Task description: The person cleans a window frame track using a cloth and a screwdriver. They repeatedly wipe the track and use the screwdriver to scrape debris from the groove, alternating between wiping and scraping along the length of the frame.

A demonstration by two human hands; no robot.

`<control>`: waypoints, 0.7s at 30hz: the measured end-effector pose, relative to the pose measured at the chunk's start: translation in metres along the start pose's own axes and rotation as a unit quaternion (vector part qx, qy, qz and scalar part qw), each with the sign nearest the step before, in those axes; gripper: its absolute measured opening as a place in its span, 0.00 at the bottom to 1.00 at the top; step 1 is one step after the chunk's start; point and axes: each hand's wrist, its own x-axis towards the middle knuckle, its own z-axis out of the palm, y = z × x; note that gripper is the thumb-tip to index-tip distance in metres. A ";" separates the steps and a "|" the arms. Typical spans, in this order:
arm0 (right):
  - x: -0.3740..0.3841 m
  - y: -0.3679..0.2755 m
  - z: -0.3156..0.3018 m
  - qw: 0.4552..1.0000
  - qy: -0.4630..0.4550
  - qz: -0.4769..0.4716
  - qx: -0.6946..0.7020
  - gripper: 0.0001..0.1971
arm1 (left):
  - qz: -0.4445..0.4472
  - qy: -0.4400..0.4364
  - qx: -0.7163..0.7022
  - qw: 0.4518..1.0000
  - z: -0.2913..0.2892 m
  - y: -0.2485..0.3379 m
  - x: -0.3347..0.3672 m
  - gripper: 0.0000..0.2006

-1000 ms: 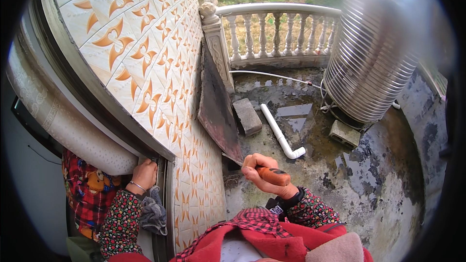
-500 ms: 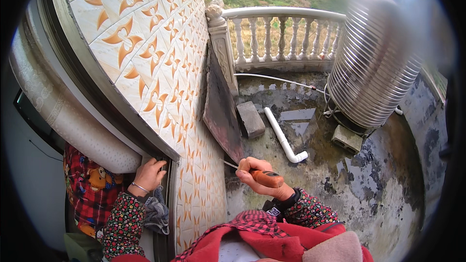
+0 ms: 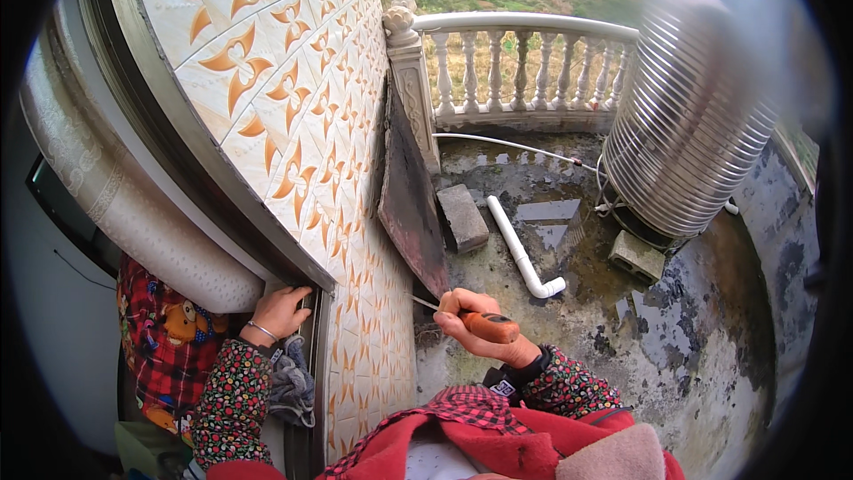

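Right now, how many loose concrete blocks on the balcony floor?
2: one concrete block beside the leaning board, another at the steel tank base. More may hide behind the tank.

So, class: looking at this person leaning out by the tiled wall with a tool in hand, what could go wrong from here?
1. The right hand holds an orange-handled tool out over the wet, stained balcony floor; a loose grip could drop it there.
2. The left hand grips the metal window frame; fingers might get pinched if anything there slides.
3. The dark slab leaning on the tiled wall could topple if knocked.
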 end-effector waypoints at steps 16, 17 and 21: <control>-0.001 0.001 0.007 1.000 -0.008 0.020 0.014 0.10 | -0.041 0.006 -0.028 0.999 0.002 0.011 0.005 0.16; -0.001 0.001 0.006 0.999 -0.009 0.028 0.014 0.10 | -0.041 0.015 -0.030 0.999 0.002 0.011 0.003 0.16; 0.003 -0.001 0.005 1.000 -0.016 0.016 0.001 0.10 | 0.046 0.052 0.081 0.994 0.004 0.009 0.000 0.16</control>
